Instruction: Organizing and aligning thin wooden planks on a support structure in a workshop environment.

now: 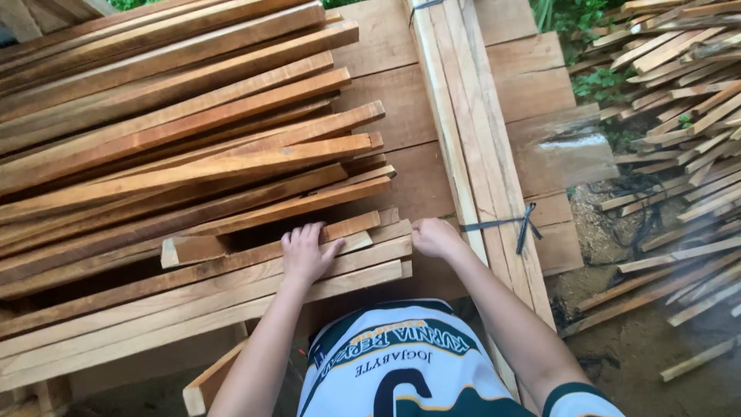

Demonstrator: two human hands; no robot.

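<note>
A heap of long reddish-brown wooden slats [177, 147] lies across the left of a wooden platform [401, 116]. Paler slats [193, 297] form the front rows nearest me. My left hand [306, 252] lies flat, fingers spread, on top of the front slats near their right ends. My right hand [434, 236] presses against the end faces of those same slats, its fingers curled. A short cut piece [194, 249] sits among the slats left of my left hand.
A tied bundle of pale slats [471, 131] runs front to back at the right, bound with a dark strap [509, 224]. Loose offcuts [679, 100] pile up on the dirt ground at far right. Another slat [212, 378] pokes out below the platform.
</note>
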